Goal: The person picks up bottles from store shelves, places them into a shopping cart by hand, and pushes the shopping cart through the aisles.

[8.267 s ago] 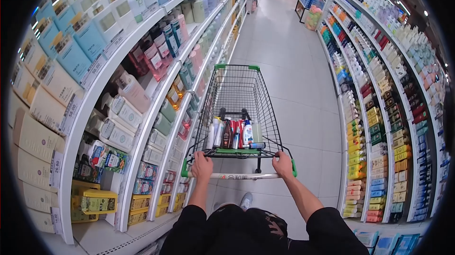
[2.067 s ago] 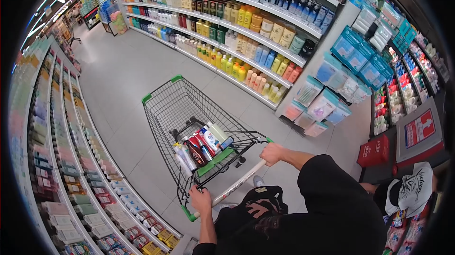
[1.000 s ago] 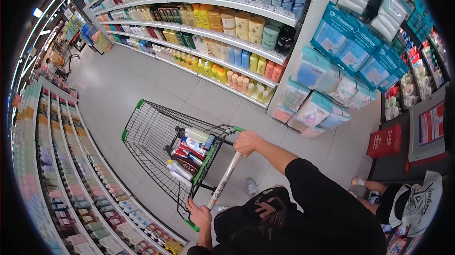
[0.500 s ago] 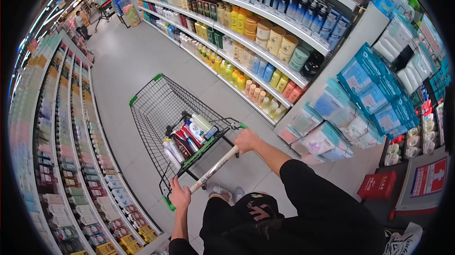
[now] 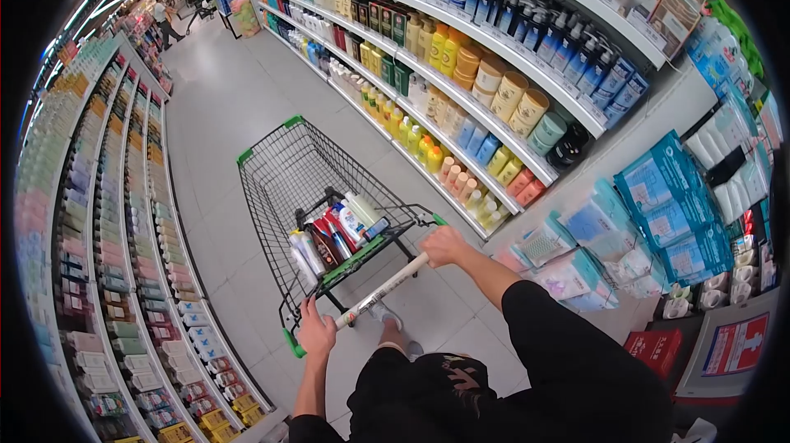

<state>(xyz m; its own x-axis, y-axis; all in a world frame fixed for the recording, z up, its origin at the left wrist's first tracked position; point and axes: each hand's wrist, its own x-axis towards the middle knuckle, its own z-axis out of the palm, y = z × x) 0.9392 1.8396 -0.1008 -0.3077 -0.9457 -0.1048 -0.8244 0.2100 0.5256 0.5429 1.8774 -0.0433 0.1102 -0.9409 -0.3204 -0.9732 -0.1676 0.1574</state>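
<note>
A black wire shopping cart with green corners stands in front of me in the aisle. My right hand is wrapped round the right end of its pale handle. At the handle's left end is my left hand, its thumb against the bar and its fingers over the cart's green-tipped corner. Several bottles and packs, white, red, silver and dark, lie together in the cart's end nearest the handle.
Shelves of bottles and jars line the right side, with hanging packs at their near end. Long shelves run along the left. A person is far down the aisle. A red box sits at lower right.
The view has shifted, so the cart, right shelves and hanging packs appear further right. My feet have changed position below the handle. Both hands remain at the handle.
</note>
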